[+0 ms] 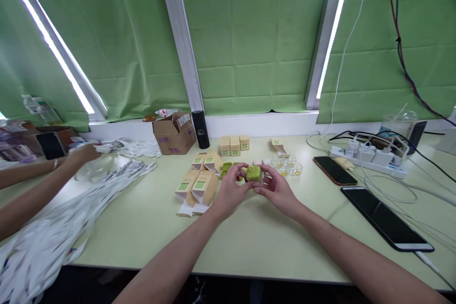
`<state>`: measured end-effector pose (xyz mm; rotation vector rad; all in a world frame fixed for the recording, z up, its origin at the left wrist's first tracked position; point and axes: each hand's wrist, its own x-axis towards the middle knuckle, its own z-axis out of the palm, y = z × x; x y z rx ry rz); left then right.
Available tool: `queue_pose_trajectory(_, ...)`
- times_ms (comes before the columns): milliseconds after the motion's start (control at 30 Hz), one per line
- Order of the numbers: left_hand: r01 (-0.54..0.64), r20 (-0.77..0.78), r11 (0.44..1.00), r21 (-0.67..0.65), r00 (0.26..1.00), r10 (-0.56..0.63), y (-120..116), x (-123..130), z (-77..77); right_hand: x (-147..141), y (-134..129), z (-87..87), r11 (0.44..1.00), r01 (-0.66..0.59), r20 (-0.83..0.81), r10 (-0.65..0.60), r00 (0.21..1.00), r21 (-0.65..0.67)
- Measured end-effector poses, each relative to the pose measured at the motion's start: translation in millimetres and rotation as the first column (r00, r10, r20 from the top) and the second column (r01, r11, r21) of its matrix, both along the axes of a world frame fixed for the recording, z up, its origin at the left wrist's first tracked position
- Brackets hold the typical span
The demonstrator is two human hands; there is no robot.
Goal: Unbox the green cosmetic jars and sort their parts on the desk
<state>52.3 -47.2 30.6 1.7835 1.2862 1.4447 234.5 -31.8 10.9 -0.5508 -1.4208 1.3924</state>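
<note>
Handling a glossy green rounded-cube case (254, 174) between both hands; step reads as 2-handed in-hand work. Clock below centres on it, 12 = away from the wearer.

Left hand (230, 187): fingers grasping the case's 9 o'clock side. Right hand (280, 190): fingers grasping its 3 o'clock side. Thumbs meet near 6. Contact behind the case hidden, can't tell.

Next move, my judgement: 1 hand keeps the case steady so the other can regrip; light fingertips, slick-looking shell.

Edges: 4 larger kraft-brown cardboard boxes with green labels (204, 187) at 9, 3 small kraft-brown boxes (235, 145) at 11, clear plastic tray with yellow-centred cells (286, 171) at 2, just beside the right hand. Sideways swings risk a bump.

Best room: pale tabletop (263, 247) toward 6, between forearms, bounded by the front edge. At 3, black phone with orange-brown rim (335, 171); at 4, larger black phone with white end (386, 218) limits right elbow.
</note>
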Motion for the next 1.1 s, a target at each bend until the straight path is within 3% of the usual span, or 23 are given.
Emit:
queue_pose_trajectory(167,0.178,0.091,0.984,0.027,0.979,-0.18,-3.0,-1.7,6.3,6.4,5.5,4.8,0.986,-0.121,-0.127,0.106,0.986,-0.117)
queue_pose_trajectory(300,0.103,0.132,0.994,0.021,0.986,-0.105,1.9,-3.0,6.3,8.9,7.1,4.9,0.933,-0.286,-0.201,0.244,0.949,-0.218)
queue_pose_trajectory(467,0.068,0.119,0.997,-0.024,0.991,-0.064,12.9,-6.4,0.0,6.1,6.4,1.5,0.913,-0.33,-0.221,0.279,0.934,-0.24)
queue_pose_trajectory(733,-0.028,-0.099,0.994,0.102,0.994,0.038,10.2,-8.5,1.0,6.6,10.4,-6.1,0.975,-0.186,-0.07,0.179,0.981,-0.124)
queue_pose_trajectory(967,0.014,-0.075,0.995,0.103,0.997,-0.006,8.1,-8.9,5.9,7.8,13.8,-7.4,1.0,0.018,0.135,-0.021,0.991,0.024)
queue_pose_trajectory(1100,0.029,-0.069,0.997,0.07,0.997,-0.024,6.6,-7.6,9.0,9.0,14.5,-6.9,0.995,0.049,0.193,-0.064,0.979,0.083)
